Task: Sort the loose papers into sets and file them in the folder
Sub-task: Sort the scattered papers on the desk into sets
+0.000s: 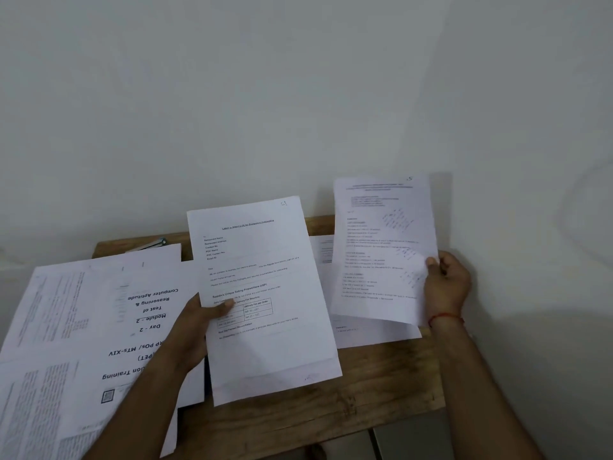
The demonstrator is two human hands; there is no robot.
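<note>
My left hand [195,323] pinches the left edge of a printed letter sheet [265,293] marked "S1" at its top corner, holding it above the wooden table [331,416]. My right hand [446,283] grips the right edge of a second printed sheet [381,247] marked "S5", raised and curling slightly. Loose papers [93,327] lie spread over the left of the table, one with large upside-down headings. More sheets [365,333] lie under the right-hand sheet. A clip-like metal part of what may be the folder [156,244] peeks out at the back left.
A plain pale wall [298,94] rises right behind the small table. The table's front edge and right edge are bare wood. Grey floor tiles [408,439] show below the front right corner.
</note>
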